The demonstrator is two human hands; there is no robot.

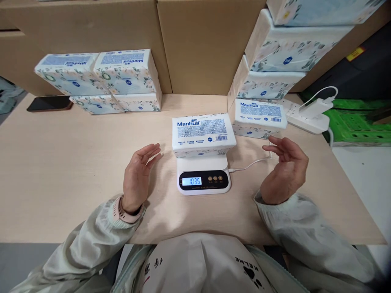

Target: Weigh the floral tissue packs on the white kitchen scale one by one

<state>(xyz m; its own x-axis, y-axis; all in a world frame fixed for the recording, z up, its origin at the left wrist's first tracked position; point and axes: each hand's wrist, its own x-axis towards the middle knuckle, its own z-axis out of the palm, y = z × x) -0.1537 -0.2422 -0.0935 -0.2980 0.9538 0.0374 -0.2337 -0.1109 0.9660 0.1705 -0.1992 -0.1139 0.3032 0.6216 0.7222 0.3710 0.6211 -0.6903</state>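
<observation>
A white and blue Manhua tissue pack (pixel 204 132) rests on a white digital kitchen scale (pixel 203 165), whose lit display reads 103.5. My left hand (pixel 138 177) is to the left of the scale, apart from the pack, fingers stretched out and holding nothing. To the right of the scale, my right hand (pixel 284 171) is held up with its fingers loosely extended, also free of any object. Just beyond the right hand lies another tissue pack (pixel 259 116), at the foot of a stack of tissue packs (pixel 284 51).
Further tissue packs (pixel 125 75) are piled two high at the back left, beside a dark phone (pixel 49 103). Cardboard boxes (pixel 210 49) wall the table's rear. A white power strip (pixel 308 118) sits at right; a thin white cable (pixel 252 166) runs to the scale.
</observation>
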